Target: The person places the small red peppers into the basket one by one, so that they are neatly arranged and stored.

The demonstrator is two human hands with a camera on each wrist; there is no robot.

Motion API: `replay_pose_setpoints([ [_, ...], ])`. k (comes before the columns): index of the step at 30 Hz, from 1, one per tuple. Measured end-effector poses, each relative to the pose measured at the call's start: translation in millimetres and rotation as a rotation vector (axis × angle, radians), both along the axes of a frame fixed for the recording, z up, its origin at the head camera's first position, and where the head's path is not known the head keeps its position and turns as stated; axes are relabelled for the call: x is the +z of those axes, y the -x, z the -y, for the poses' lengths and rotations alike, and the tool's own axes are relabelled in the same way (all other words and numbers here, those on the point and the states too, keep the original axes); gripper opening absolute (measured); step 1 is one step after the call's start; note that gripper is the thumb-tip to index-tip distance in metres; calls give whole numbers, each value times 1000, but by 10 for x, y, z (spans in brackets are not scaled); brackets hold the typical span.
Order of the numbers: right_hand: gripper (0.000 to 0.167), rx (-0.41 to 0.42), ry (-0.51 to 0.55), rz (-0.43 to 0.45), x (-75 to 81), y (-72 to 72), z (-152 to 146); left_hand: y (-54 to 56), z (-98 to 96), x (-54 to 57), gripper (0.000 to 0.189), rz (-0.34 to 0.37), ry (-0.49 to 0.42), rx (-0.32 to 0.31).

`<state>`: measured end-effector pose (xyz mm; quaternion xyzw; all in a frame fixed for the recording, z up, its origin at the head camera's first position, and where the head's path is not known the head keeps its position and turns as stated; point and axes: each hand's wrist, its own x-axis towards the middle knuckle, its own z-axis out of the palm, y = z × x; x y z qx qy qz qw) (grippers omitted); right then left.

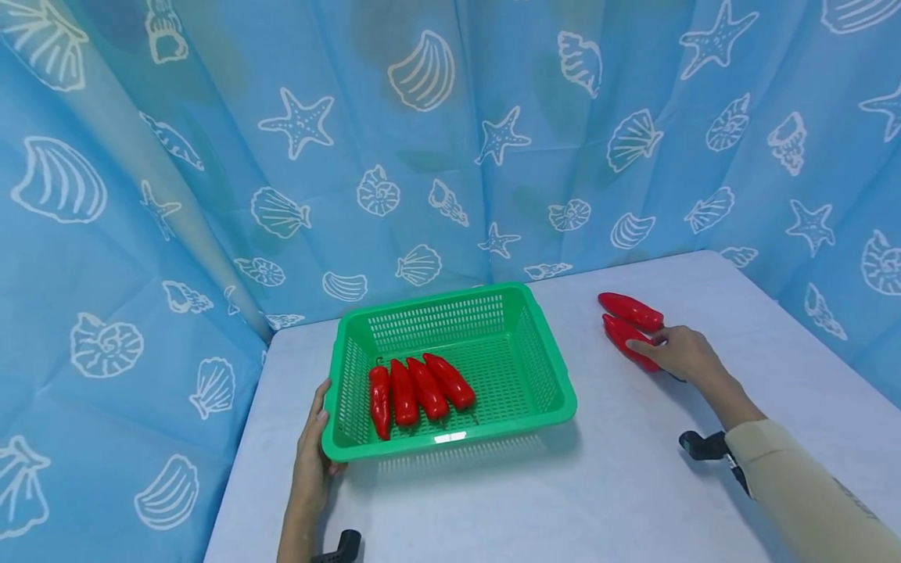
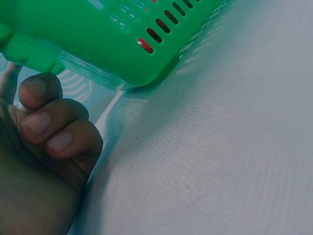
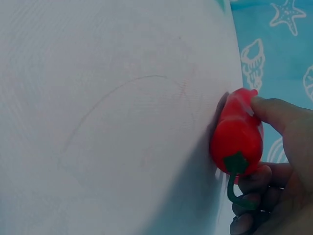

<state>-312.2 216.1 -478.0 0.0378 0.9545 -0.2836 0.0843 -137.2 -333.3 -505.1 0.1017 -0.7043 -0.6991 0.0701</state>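
Observation:
A green plastic basket (image 1: pixel 457 434) stands on the table with several red peppers (image 1: pixel 404 395) lying side by side in its left half. At its left end, my left hand (image 1: pixel 310 453) rests against the outside of the rim. In the left wrist view one finger reaches up to the green rim (image 2: pixel 34 54), while the other fingers (image 2: pixel 58 142) curl loosely below it, around nothing. Toward the right of the table, my right hand (image 1: pixel 683 353) holds a red pepper (image 3: pixel 238 137) with a green stem, thumb on its side and fingers beneath. Another red pepper (image 1: pixel 629 310) lies just behind that one.
A white cloth covers the table (image 1: pixel 598 485). Blue curtains (image 1: pixel 422 156) with white shells and starfish hang along the back and both sides. Black wrist-camera mounts (image 1: pixel 704 446) stick out by both wrists.

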Motion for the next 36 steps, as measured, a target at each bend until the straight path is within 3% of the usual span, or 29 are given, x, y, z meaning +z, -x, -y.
replay_pose_setpoints([
  [17,83,-17,70,-9,20,-72,57,-11,-9,19,52,6,12,5],
  [25,75,-10,109,-21,178,-172,164,-11,-3,20,51,18,8,6],
  [30,79,-5,140,-3,262,-232,227,-8,-2,19,51,18,11,1],
  [36,74,45,145,-28,359,-309,326,-9,-12,28,50,10,14,2],
])
